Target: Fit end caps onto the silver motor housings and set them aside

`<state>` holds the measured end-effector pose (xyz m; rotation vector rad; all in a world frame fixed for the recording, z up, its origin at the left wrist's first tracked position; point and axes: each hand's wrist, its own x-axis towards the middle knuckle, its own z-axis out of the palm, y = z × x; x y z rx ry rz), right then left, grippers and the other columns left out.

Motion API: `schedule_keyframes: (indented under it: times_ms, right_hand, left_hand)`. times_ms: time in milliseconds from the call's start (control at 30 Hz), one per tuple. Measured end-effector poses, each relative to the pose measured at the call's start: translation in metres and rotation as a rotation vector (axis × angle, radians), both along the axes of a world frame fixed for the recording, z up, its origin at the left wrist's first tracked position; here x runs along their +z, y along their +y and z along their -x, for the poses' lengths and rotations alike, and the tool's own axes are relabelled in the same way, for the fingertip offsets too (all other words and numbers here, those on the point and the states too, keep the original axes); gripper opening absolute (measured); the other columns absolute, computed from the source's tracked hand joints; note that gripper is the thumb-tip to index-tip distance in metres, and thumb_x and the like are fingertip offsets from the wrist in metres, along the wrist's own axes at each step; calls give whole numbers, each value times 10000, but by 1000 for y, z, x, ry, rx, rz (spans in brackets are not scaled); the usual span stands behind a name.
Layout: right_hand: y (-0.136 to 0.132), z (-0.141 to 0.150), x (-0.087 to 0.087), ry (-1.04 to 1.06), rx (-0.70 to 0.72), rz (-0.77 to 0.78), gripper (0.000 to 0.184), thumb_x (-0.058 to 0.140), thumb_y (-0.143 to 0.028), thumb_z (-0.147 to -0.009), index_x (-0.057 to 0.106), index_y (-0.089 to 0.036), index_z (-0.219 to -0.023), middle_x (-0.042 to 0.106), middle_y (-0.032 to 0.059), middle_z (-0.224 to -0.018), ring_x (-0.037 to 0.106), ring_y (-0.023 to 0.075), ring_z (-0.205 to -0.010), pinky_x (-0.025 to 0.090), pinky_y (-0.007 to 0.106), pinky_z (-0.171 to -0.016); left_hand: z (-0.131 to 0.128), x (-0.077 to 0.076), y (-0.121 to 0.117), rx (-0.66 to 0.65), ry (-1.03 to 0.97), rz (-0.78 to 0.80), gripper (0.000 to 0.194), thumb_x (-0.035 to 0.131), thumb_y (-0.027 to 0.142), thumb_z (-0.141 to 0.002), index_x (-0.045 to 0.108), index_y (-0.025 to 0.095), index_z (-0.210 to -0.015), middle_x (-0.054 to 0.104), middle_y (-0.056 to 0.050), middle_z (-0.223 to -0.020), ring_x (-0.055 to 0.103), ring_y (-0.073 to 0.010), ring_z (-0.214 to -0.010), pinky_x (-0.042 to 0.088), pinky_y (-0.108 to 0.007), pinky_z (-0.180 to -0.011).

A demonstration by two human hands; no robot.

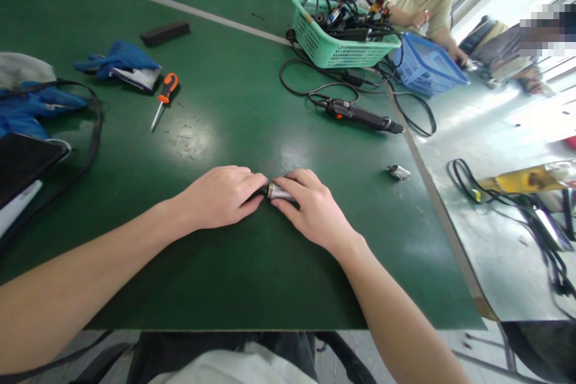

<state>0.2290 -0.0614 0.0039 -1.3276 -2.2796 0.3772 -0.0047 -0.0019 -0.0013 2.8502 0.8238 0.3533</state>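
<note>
My left hand (pixel 229 197) is closed around the black end of a small cylindrical part, low over the green tabletop. The fingers of my right hand (pixel 310 201) wrap the other end, a silver metal cylinder (pixel 279 193). The two ends meet in line between my hands, and most of the piece is hidden by my fingers. To the right lies a small silver metal part (pixel 398 173). Beyond my hands rests a black electric screwdriver (pixel 360 116) with its cable. An orange and black screwdriver (pixel 165 96) lies farther left.
A green basket (pixel 333 59) full of tools and cables stands at the back, beside a blue basket (pixel 427 72). Blue gloves (pixel 119 63), a black block (pixel 165 33) and a dark phone-like device (pixel 27 162) lie left. A person (pixel 432 6) sits across, another farther right.
</note>
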Motion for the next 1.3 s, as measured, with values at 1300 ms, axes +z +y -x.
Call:
schedule_keyframes:
  times_ms: [1300]
  right_hand:
    - [-4,16,-8,66,-23,-7,229,604,-267,-1017,653,-213,-1235,682,112,-1167,617,281,-1085,540,459,-990]
  left_hand:
    - [0,3,-1,7,-14,-58,222,497,271,-1008,670,164,-920,677,-52,-788,636,-199,-713,486,-333,-686]
